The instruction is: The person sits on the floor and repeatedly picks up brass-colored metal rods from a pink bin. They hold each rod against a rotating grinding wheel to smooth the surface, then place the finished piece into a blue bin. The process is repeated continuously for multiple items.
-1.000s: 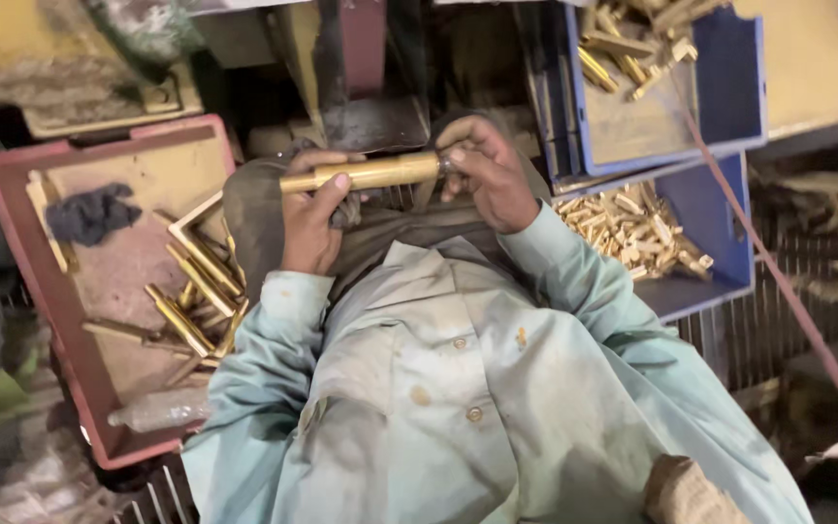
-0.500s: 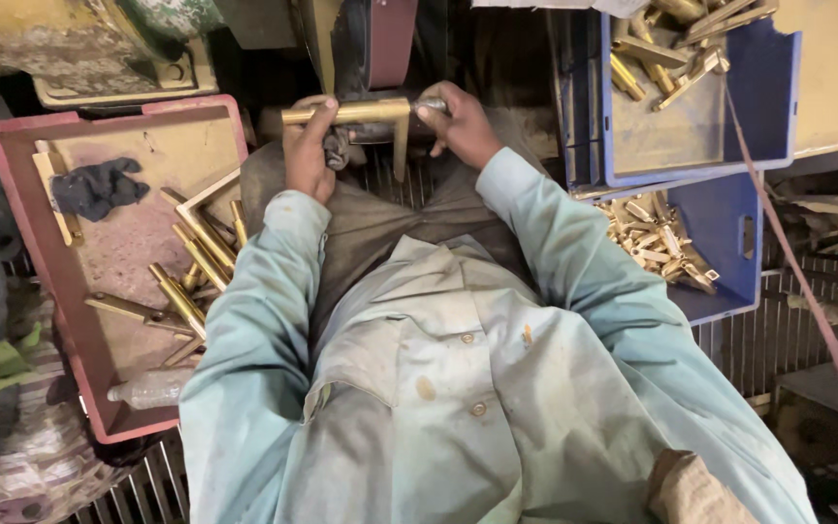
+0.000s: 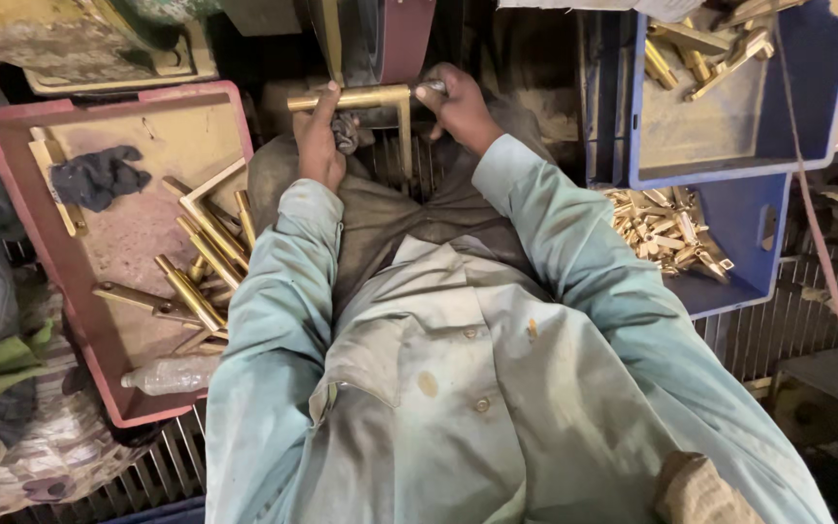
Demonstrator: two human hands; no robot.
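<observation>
At the top centre of the view, both hands are closed on a brass T-shaped fitting of golden metal (image 3: 366, 100). The left hand (image 3: 317, 141) grips the left end of its horizontal bar, with the thumb up on the bar, and the right hand (image 3: 458, 107) is wrapped around the right end. The thin stem of the fitting hangs down between the two hands. The bar is pressed against a dark red sanding belt (image 3: 395, 39) at 12 o'clock; the upper part of this belt is cut off by the frame, and the contact line is hard to see in the shadow.

Both arms in pale green sleeves reach forward from the body, elbows bent and spread outward.

At 9 o'clock lies a shallow red plastic tray (image 3: 12, 194) with long brass rods (image 3: 196, 281), a dark crumpled cloth (image 3: 94, 177) and a clear plastic bottle (image 3: 172, 374) near its lower rim. At 3 o'clock stands a blue plastic crate (image 3: 758, 281) full of small brass pieces (image 3: 666, 233). At 2 o'clock is a second blue plastic bin (image 3: 729, 136), its brass parts partly cut off at the top edge.
</observation>
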